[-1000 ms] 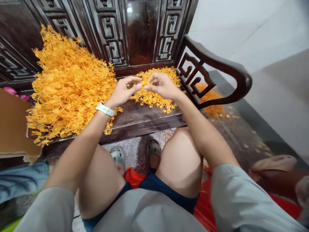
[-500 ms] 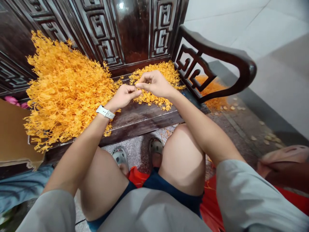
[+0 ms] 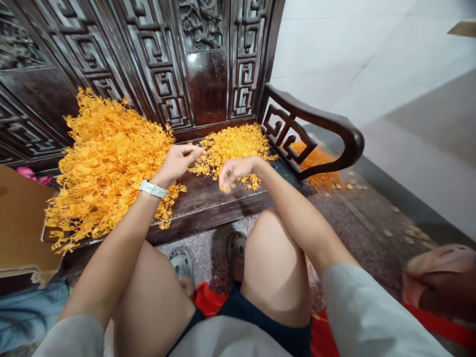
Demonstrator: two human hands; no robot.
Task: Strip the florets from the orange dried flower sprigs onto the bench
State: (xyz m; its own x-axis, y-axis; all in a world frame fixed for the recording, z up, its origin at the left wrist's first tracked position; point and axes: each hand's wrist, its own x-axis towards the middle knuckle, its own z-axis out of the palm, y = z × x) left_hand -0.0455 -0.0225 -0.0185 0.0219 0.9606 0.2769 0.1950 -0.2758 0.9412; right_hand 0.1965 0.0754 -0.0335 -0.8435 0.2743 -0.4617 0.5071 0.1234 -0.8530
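My left hand (image 3: 180,161), with a pale watch on its wrist, is closed in a pinch beside the large heap; a small yellow plastic piece shows at its fingertips. To its right my right hand (image 3: 238,172) hangs over the bench's front part, fingers curled down, with a bit of yellow at the tips, partly blurred. A tall heap of orange-yellow branching plastic pieces (image 3: 115,163) rises at the left of the dark wooden bench (image 3: 208,201). Behind and between my hands spreads a lower pile of small yellow plastic pieces (image 3: 238,144).
A carved backrest (image 3: 208,89) stands behind the heaps, and a curved armrest (image 3: 327,126) bounds the right side. Orange strands (image 3: 320,168) lie on the floor beyond it. A cardboard box (image 3: 26,218) is at the left. Someone's foot (image 3: 439,272) shows at the lower right.
My hands have parted: they were together fingertip to fingertip, and now the right one has dropped toward the bench's front edge. The view has tilted up slightly.
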